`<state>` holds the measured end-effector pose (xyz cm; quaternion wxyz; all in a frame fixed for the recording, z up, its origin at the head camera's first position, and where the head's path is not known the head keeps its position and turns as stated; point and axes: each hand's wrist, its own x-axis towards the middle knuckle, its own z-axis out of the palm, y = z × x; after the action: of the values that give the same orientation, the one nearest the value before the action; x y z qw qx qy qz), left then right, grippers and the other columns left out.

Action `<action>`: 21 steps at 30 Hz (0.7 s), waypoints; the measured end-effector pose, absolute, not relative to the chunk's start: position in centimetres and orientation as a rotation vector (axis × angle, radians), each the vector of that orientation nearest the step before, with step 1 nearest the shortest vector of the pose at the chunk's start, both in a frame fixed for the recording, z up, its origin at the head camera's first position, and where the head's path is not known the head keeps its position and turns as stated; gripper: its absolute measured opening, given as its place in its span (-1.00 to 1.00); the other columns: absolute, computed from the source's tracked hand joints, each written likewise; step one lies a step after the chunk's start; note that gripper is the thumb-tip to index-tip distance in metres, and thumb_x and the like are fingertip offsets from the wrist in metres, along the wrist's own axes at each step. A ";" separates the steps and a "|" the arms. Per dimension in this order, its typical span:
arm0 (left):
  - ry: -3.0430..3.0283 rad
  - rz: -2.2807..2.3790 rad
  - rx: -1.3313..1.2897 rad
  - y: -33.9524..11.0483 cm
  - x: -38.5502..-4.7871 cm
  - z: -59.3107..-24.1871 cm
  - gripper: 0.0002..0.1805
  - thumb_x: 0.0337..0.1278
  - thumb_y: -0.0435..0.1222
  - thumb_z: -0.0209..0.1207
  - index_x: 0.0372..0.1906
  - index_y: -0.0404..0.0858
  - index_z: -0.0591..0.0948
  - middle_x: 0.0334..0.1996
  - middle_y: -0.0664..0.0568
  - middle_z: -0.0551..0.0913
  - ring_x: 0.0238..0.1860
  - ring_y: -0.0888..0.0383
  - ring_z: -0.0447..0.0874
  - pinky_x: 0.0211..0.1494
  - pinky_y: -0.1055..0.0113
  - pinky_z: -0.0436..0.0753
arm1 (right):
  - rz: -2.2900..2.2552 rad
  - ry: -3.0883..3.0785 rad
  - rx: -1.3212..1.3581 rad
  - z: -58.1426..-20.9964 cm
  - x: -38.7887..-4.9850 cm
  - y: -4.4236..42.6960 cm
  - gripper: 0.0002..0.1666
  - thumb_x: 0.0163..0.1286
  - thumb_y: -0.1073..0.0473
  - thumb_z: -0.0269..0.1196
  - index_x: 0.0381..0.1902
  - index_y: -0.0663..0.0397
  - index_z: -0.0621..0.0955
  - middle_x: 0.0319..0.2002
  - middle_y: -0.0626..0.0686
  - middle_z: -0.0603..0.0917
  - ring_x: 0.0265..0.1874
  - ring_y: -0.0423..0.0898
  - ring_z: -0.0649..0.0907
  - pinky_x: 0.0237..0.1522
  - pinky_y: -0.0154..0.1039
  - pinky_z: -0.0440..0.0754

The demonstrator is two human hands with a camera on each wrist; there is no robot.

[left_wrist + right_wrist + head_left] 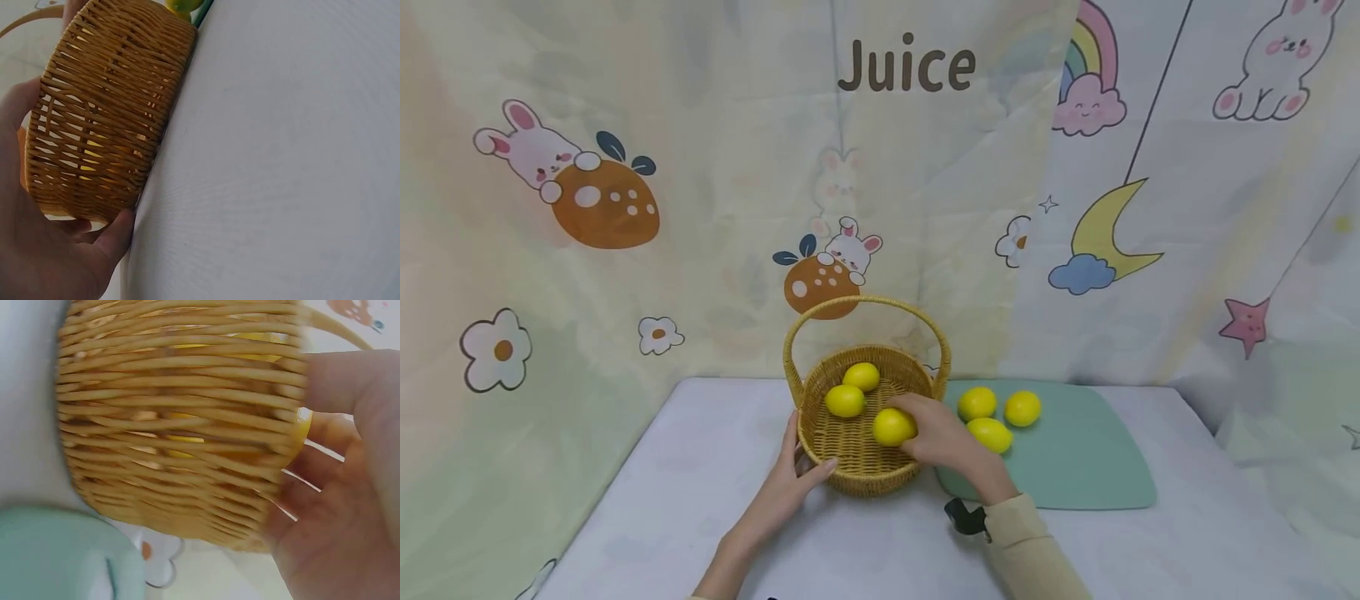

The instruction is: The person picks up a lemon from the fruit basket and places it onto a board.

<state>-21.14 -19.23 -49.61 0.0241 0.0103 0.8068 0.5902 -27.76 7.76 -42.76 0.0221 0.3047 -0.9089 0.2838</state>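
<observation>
Left of the basket (pixel 868 483): the person's left hand (pixel 790 475) grips the wall, thumb over the near rim, fingers round the outside.
Basket, left half: near lemon (pixel 846 401) and far lemon (pixel 861 377) lie side by side toward the back.
Basket, right half: held lemon (pixel 892 427) shows inside the rim, apart from the near lemon and to its right; whether it touches the woven floor cannot be told, and the fingers hide too much to read its long axis.
Basket's right rim: right hand (pixel 938 432) reaches across, pinching the held lemon between thumb and fingers; the fruit lies on its left, and this is the nearer hand.
Right of the basket: green board (pixel 1075 458), just beside it, bears back lemon (pixel 977 403), front lemon (pixel 991 436) (long axis sloping down to the right) and outer lemon (pixel 1022 408), all nearer the right hand than the left.
</observation>
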 end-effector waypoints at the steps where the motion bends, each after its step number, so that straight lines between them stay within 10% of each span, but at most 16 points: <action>1: 2.499 1.822 0.031 -19.3 -21.1 -49.6 0.15 0.19 0.10 0.28 0.48 0.49 -0.40 0.63 0.01 -0.31 0.61 -0.18 -0.12 0.52 -0.22 0.16 | 0.927 -2.801 0.942 -42.6 -27.5 8.0 -0.28 0.09 0.37 0.32 0.29 0.05 0.53 0.25 0.01 0.60 0.22 -0.01 0.58 0.25 0.02 0.58; 21: 2.482 1.820 0.056 -19.4 -21.0 -49.4 0.15 0.21 0.09 0.27 0.47 0.48 -0.43 0.63 0.00 -0.33 0.61 -0.19 -0.13 0.54 -0.19 0.16 | 0.903 -2.781 0.740 -40.6 -25.1 15.7 -0.39 0.02 0.32 0.43 0.11 -0.02 0.63 0.02 -0.08 0.70 -0.05 -0.09 0.61 0.04 -0.03 0.59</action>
<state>-21.00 -19.35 -49.38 0.0317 0.0180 0.8058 0.5910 -25.11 15.65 -40.63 0.0625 0.2448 -0.9203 0.2987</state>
